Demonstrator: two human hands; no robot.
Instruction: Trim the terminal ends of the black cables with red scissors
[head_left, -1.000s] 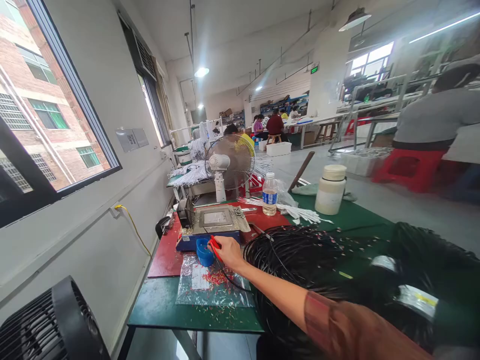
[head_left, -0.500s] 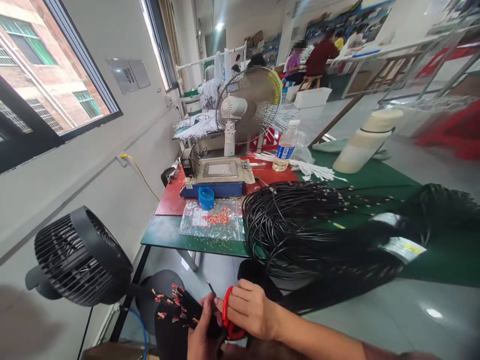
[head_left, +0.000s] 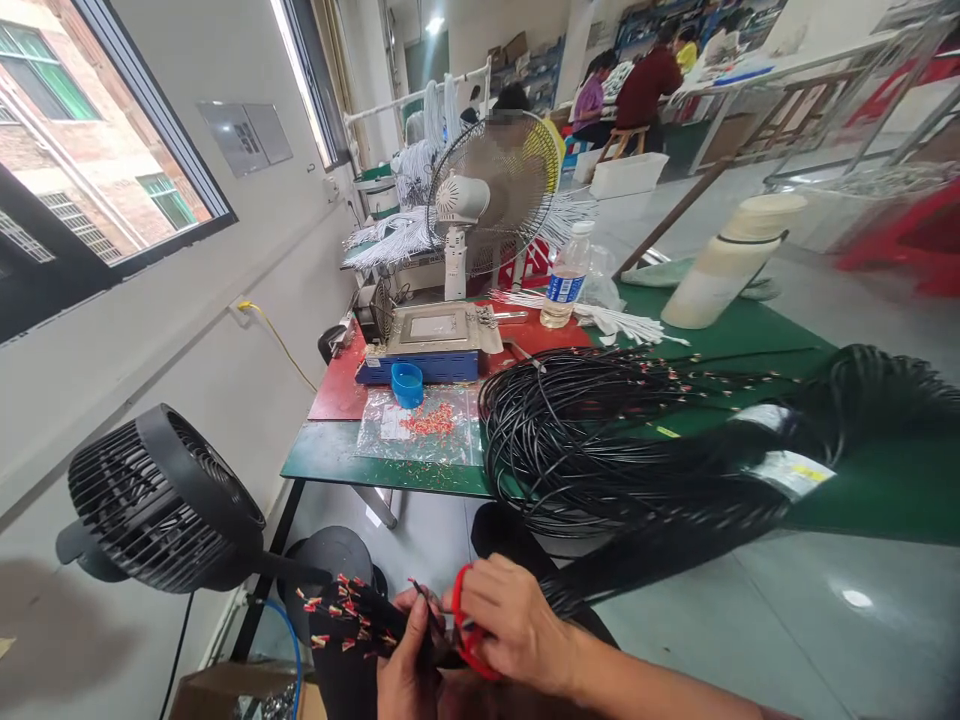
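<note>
My right hand [head_left: 517, 620] has its fingers wrapped round the red handles of a pair of scissors [head_left: 457, 592]. The blades point toward my left hand and are mostly hidden. My left hand [head_left: 405, 655] pinches a black cable [head_left: 421, 592] between thumb and fingers, its tip sticking up above them. Just left of this hand, over my leg, lies a bundle of black cables [head_left: 352, 615] with short red and pale wire ends showing. Whether the left hand also grips part of that bundle is hidden.
A large heap of black cables [head_left: 555, 430] covers the green table [head_left: 885, 500]. Small red clippings [head_left: 431, 420] lie on a plastic bag near a blue ring-shaped container [head_left: 406, 385] and a blue-based device [head_left: 420, 367]. A black fan [head_left: 165, 500] stands at left.
The view has shifted slightly. The scissors have turned a little, and their red handles look farther apart. My left hand keeps its pinch on the cable.
</note>
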